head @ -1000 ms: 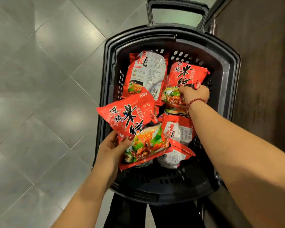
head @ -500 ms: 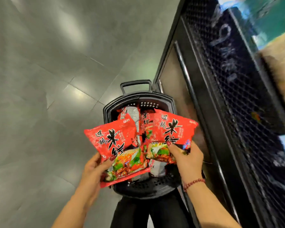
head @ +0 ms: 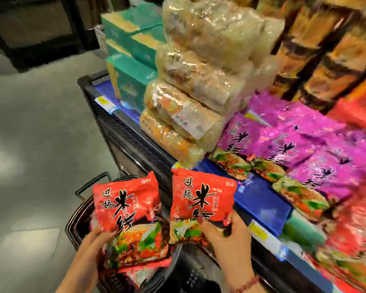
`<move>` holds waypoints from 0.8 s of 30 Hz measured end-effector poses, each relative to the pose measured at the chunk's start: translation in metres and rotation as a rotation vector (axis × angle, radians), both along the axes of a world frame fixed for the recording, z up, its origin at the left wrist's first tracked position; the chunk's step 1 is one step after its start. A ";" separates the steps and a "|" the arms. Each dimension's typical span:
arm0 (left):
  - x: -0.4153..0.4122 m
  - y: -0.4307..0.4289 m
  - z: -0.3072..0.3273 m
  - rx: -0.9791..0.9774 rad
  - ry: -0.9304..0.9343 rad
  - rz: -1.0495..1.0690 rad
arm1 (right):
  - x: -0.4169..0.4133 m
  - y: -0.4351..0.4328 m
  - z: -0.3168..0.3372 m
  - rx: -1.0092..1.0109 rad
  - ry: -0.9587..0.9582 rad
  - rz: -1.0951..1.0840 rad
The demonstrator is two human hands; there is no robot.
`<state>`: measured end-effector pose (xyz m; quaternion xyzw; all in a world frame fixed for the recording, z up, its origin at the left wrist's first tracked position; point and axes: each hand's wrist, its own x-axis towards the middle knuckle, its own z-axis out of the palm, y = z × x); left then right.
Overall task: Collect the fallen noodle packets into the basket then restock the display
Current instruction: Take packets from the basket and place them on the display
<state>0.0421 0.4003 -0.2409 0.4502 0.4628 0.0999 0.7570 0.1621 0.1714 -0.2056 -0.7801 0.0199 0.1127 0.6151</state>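
Noodle packets (head: 126, 210) in red wrappers, two of them, are held side by side above the black basket (head: 77, 218) at the foot of the display shelf (head: 133, 142). Your left hand (head: 94, 245) grips the left packet (head: 127, 199) at its lower left corner, thumb across the front; the fingers behind it are hidden. More red wrapping shows in the basket just under it. Your right hand (head: 226, 237), a bead bracelet (head: 248, 283) at the wrist, pinches the right packet (head: 201, 199) near its bottom edge, thumb on the printed face. Both packets stand roughly upright with their fronts toward you, close together but not touching. On the shelf beyond, purple packets (head: 283, 144) lie in overlapping rows on a blue liner (head: 262, 206), beside a stack of clear-wrapped multipacks (head: 199, 85) and teal boxes (head: 135, 56). Grey floor tiles (head: 30, 144) spread away to your left. Much of the shelf's right side is blurred.
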 end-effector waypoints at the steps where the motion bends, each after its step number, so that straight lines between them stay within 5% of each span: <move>1: 0.011 -0.006 0.002 0.000 -0.031 -0.038 | 0.001 -0.013 0.005 0.006 -0.006 -0.045; 10: 0.116 -0.103 0.019 0.033 -0.113 -0.419 | 0.010 -0.145 0.030 0.128 -0.012 -0.419; 24: 0.186 -0.272 0.029 -0.010 -0.312 -0.901 | -0.030 -0.363 0.019 0.018 -0.164 -0.824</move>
